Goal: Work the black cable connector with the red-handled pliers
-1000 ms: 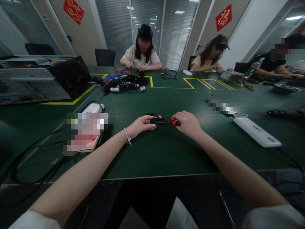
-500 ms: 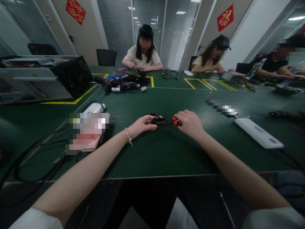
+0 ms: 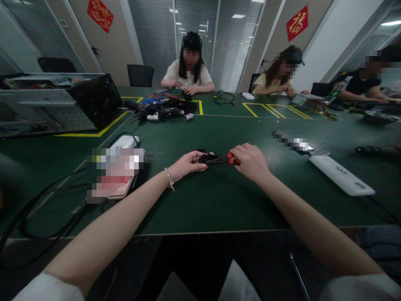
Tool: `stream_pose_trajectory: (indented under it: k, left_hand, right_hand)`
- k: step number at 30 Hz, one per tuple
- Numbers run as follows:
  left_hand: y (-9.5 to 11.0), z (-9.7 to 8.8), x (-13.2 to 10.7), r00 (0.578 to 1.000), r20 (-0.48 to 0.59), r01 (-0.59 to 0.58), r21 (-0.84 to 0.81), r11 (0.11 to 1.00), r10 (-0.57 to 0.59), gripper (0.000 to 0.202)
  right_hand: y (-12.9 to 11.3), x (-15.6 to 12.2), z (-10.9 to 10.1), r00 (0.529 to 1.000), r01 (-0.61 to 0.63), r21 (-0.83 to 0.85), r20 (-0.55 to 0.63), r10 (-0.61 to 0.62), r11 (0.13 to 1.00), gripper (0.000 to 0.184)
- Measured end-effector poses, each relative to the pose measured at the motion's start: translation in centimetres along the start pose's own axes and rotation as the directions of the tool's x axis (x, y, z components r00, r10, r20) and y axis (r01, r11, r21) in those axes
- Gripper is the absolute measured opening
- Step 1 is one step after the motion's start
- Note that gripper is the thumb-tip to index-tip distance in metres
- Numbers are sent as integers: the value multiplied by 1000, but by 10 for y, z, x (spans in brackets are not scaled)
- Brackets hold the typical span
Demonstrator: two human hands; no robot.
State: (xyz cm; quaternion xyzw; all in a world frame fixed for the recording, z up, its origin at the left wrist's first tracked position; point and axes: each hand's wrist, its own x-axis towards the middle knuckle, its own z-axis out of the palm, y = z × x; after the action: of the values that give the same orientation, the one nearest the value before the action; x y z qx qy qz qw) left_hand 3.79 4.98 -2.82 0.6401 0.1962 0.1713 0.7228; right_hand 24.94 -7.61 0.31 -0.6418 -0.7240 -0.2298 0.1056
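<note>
My left hand [image 3: 187,163] is closed around a small black part [image 3: 206,158] held just above the green table [image 3: 206,196]. My right hand [image 3: 250,161] grips the red handles of a pair of pliers [image 3: 226,159], whose dark jaws point left and meet the black part. Both hands sit close together at the middle of the table. A bracelet circles my left wrist.
A white power strip [image 3: 341,180] lies to the right. A blurred phone-like item [image 3: 114,173] and black cables [image 3: 46,217] lie to the left. A computer case [image 3: 46,102] stands far left, a tool pile [image 3: 159,109] beyond. Three people work across the table.
Both hands with the pliers and black part have drifted very slightly up and right; otherwise nothing has changed.
</note>
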Motion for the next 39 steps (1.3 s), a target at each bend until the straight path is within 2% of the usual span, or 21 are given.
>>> stream_pose_trajectory:
  k: [7, 15, 23, 31, 39]
  left_hand:
    - [1, 1, 0, 1000, -2, 5, -7, 1000, -5, 39]
    - [2, 3, 0, 1000, -10, -1, -19, 1000, 1, 39]
    - [1, 2, 1, 1000, -5, -12, -9, 1000, 12, 39]
    - [2, 2, 0, 1000, -1, 6, -13, 1000, -6, 39]
    - [0, 1, 1, 1000, 8, -23, -4, 1000, 23, 40]
  right_hand:
    - [0, -1, 4, 999, -24, 46, 36, 22, 999, 22]
    - [0, 0, 1, 1000, 7, -16, -2, -7, 1000, 25]
    - [0, -1, 5, 999, -17, 8, 38, 17, 1000, 23]
    - [0, 0, 0, 1000, 16, -27, 5, -16, 999, 24]
    - [0, -1, 4, 999, -19, 22, 46, 18, 1000, 23]
